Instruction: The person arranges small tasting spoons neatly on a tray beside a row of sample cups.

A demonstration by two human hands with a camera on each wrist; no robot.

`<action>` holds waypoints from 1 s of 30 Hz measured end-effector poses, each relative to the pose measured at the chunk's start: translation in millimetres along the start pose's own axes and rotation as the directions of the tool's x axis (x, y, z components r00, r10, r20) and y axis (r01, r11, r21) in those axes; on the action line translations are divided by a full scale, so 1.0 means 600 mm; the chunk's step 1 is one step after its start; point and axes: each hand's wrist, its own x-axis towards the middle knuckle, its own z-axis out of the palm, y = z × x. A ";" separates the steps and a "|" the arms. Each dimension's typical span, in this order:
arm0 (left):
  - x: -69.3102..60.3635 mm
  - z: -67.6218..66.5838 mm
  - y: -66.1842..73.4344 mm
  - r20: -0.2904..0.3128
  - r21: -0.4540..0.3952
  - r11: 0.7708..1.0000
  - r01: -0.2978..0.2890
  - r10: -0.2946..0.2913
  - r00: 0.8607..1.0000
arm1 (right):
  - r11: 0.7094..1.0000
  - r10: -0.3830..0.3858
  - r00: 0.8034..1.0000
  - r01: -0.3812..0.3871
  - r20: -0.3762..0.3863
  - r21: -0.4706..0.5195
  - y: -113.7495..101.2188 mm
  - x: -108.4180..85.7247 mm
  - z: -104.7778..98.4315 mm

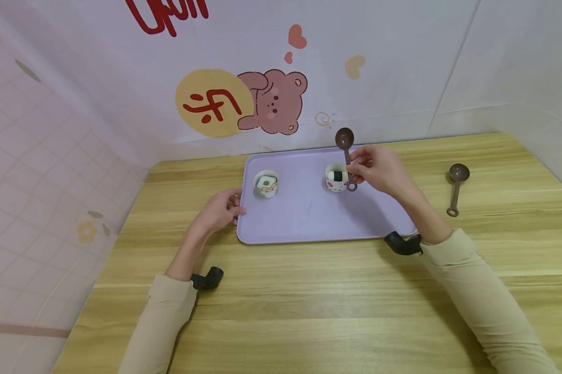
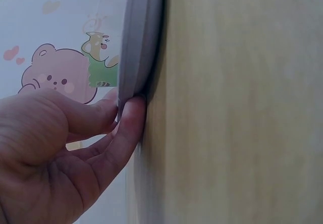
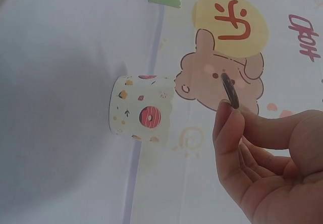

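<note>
A lilac tray [image 1: 290,221] lies on the wooden table, and my left hand [image 1: 219,210] pinches its left rim between thumb and fingers, as the left wrist view also shows. In my right hand [image 1: 379,169] a brown measuring spoon [image 1: 344,138] is pinched by its handle, bowl toward the wall, above the tray's right half. Just below and beside it stands a paper cup [image 1: 335,187] with donut prints, holding a white piece with a black band [image 1: 338,176]. Another paper cup [image 1: 270,194] at the tray's left contains a white piece with a green spot [image 1: 266,182].
A second brown measuring spoon [image 1: 459,174] lies on the table [image 1: 309,301] to the right of the tray. Behind the tray rises a white wall covering [image 1: 393,93] printed with a bear and hearts. A tiled-pattern covering [image 1: 38,171] borders the left side.
</note>
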 end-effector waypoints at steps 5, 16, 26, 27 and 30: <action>0.001 -0.001 0.000 0.001 -0.001 1.000 0.001 -0.001 1.000 | 1.000 -0.002 1.000 0.002 0.004 0.010 -0.007 0.003 0.007; -0.001 -0.002 -0.001 0.003 -0.014 1.000 -0.002 0.002 1.000 | 0.999 -0.018 0.999 0.017 -0.029 -0.044 -0.015 0.011 0.022; -0.001 -0.002 0.000 0.006 -0.023 1.000 0.002 -0.002 1.000 | 1.000 -0.014 1.000 0.013 -0.007 -0.019 -0.022 0.015 0.036; -0.001 -0.002 0.000 0.006 -0.026 1.000 0.004 -0.004 1.000 | 1.000 -0.011 1.000 0.011 -0.003 -0.013 -0.022 0.016 0.038; -0.001 -0.002 0.000 0.006 -0.029 1.000 0.007 -0.007 1.000 | 1.000 -0.013 1.000 0.013 0.006 0.001 -0.023 0.019 0.043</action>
